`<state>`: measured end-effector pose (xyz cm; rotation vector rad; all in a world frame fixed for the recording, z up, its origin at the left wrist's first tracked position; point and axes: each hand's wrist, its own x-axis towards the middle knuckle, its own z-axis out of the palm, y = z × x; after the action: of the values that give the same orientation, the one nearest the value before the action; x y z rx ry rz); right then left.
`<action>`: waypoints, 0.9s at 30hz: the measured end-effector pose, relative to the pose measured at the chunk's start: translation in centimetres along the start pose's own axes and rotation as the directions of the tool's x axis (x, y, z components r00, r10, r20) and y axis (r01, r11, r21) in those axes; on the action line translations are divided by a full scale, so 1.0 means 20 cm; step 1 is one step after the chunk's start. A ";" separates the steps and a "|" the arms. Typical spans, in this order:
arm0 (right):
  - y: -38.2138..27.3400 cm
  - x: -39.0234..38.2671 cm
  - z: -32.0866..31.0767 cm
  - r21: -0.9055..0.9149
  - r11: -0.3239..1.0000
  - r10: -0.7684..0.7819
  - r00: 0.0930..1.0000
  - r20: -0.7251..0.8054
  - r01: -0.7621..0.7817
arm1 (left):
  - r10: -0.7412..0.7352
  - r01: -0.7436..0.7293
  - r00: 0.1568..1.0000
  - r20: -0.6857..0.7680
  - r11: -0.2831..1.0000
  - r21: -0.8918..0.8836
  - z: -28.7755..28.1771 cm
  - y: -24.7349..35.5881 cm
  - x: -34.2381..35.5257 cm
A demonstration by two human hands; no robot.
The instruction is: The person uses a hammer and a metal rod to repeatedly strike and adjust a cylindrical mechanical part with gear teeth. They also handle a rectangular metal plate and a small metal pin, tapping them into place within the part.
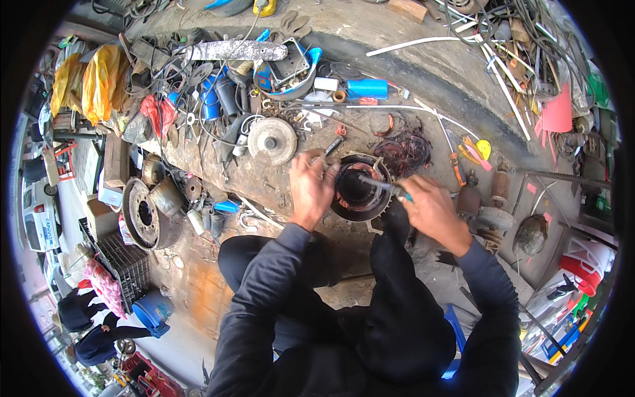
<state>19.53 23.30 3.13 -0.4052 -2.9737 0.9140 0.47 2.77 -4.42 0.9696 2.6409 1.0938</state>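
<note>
Worn, orange-stained floor, raised concrete ledge, bright daylight, white vehicle at far left

Bare brown ground leaves a low passage toward the round, dark metal housing from the left, but the person's bare left hand blocks its end at the rim. Farther up that side, the flat, round, grey disc with a raised hub stands in the way. Beyond the housing, a tangle of thin, reddish-brown wire obstructs a low approach. The bare right hand and black-trousered knee crowd the right and near-right sides.
</note>
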 end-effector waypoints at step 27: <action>0.00 0.21 0.29 0.224 0.956 0.259 0.898 -0.356 -0.187 | 0.032 -0.005 0.950 0.310 0.996 -0.087 -0.19 0.10 0.08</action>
<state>14.99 21.13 -2.03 -0.8279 -2.4984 0.9841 -1.14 2.55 -0.13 1.0540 2.3198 0.9574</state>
